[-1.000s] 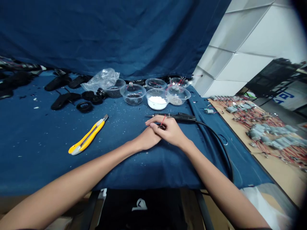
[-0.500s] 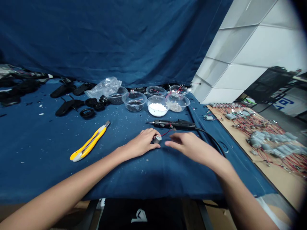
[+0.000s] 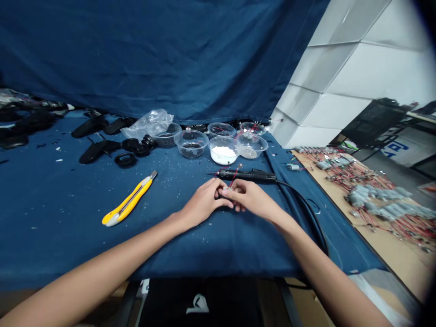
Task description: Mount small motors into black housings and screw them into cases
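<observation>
Just in front of the screwdriver, my left hand [image 3: 206, 200] and my right hand [image 3: 251, 197] meet. My left fingers are closed round a small grey motor [image 3: 226, 188], which they mostly cover. The right thumb and fingers pinch the same motor from the other side. A red wire [image 3: 234, 177] rises from between the hands, with a small metal piece at its tip. Behind them lies a black electric screwdriver [image 3: 247, 175], its bit pointing left and its cable running off to the right. A yellow utility knife [image 3: 129, 202] rests to the left of my hands.
Several clear plastic bowls [image 3: 191, 149] stand at the back, one holding white bits [image 3: 223, 154]. Black plastic parts [image 3: 93, 151] and a clear bag [image 3: 146, 125] lie at back left. On the right, a brown board [image 3: 366, 227] carries many wired motors [image 3: 391, 195].
My right hand has moved left and closed on the motor beside my left hand. The red wire, which leaned right, now stands up between the hands.
</observation>
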{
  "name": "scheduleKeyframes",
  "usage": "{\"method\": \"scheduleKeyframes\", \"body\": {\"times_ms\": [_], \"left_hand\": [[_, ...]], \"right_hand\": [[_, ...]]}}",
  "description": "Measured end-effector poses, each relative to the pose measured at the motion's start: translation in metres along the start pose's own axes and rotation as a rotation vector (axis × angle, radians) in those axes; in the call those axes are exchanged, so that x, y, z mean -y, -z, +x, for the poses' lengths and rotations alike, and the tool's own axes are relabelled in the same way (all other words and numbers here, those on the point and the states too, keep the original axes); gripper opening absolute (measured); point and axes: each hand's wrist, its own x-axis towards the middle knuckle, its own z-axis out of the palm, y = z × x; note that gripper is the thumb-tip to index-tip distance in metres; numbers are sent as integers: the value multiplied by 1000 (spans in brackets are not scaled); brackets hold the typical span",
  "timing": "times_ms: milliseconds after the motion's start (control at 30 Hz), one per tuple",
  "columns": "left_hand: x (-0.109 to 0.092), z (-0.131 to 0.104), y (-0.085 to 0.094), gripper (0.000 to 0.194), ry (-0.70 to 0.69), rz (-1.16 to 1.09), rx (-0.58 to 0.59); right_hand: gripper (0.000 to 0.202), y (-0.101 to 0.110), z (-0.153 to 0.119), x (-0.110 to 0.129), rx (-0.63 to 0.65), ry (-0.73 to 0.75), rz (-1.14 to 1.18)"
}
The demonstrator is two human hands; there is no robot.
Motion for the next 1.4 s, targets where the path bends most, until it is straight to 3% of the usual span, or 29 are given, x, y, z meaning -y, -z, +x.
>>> {"method": "scheduleKeyframes", "body": {"times_ms": [133,233,333,433,567,667,867,1000,1200,1400], "left_hand": [[-7,-10,11,21,-153,227,-98],[-21,-30,14,20,-350,446,-135],[-40,-63,6,22,-486,592,-146],[-58,-102,-7,27,-492,592,-186],[-73,-148,-21,42,-329,558,-138],[-79,-170,-25,50,-167,387,-124],[-87,-178,-28,35,357,-285,-134],[-85,-179,-37,41,593,-483,-179],[-73,-195,-60,36,674,-586,-199],[-66,-203,-74,30,669,-506,-218]], "right_hand": [[29,7,-10,-4,151,11,500],[24,5,-29,-7,243,-86,789],[25,-13,-55,-11,288,-181,904],[21,-41,-82,-16,278,-163,980],[22,-72,-109,-20,175,-85,1026],[25,-88,-120,-21,67,-39,954],[27,-110,-134,-17,-123,6,812],[23,-122,-146,-17,-139,-31,728],[30,-143,-157,-41,-193,-131,675],[35,-148,-149,-44,-8,-140,756]]}}
